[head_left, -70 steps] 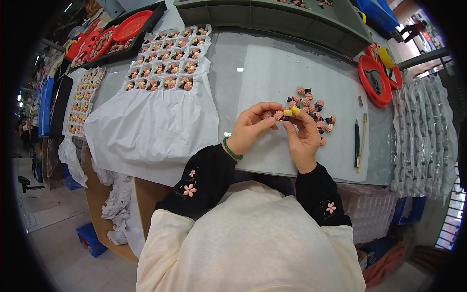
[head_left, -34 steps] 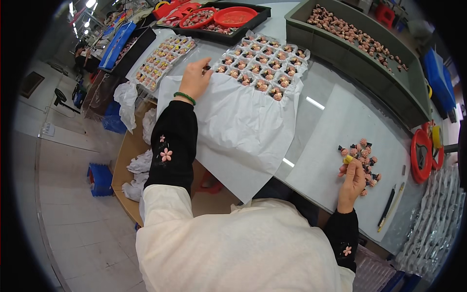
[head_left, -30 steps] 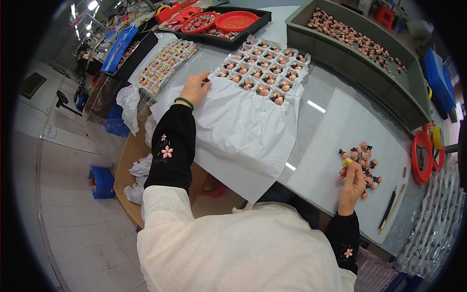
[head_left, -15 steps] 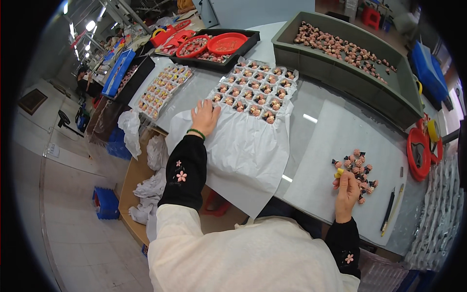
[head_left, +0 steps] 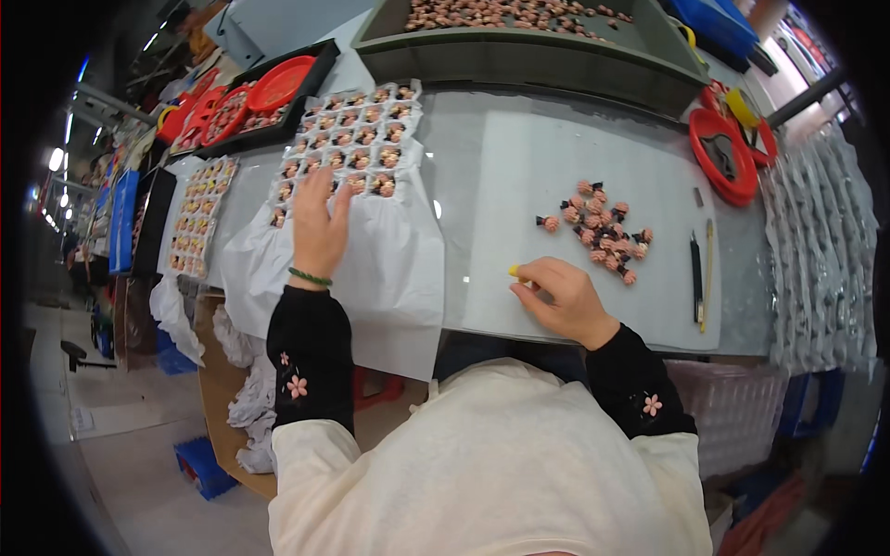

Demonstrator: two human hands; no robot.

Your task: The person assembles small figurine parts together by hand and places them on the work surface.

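My left hand (head_left: 321,227), with its fingers stretched out, reaches over the near edge of a white compartment tray (head_left: 357,130). Small pink-and-black figures sit in the tray's cells, and thin white paper (head_left: 394,250) spreads out beneath its near side. Over the white work sheet (head_left: 505,176), my right hand (head_left: 565,298) has thumb and index finger apart, with nothing visible between them. A small yellow cover (head_left: 514,271) appears to sit on the index fingertip. Just beyond that hand lies a loose pile of pink ball-shaped pieces (head_left: 607,232) with black parts.
A large grey-green bin (head_left: 528,69) of pink pieces stands at the back. Left are another filled tray (head_left: 199,218) and a black tray (head_left: 320,69) with red dishes. Right lie a black pen (head_left: 696,278), a red dish (head_left: 742,181) and stacked clear plastic trays (head_left: 820,250).
My right hand has left the pile's near side and moved left, its thumb and index finger now apart. My left hand stays at the tray's near edge. The whole view has shifted.
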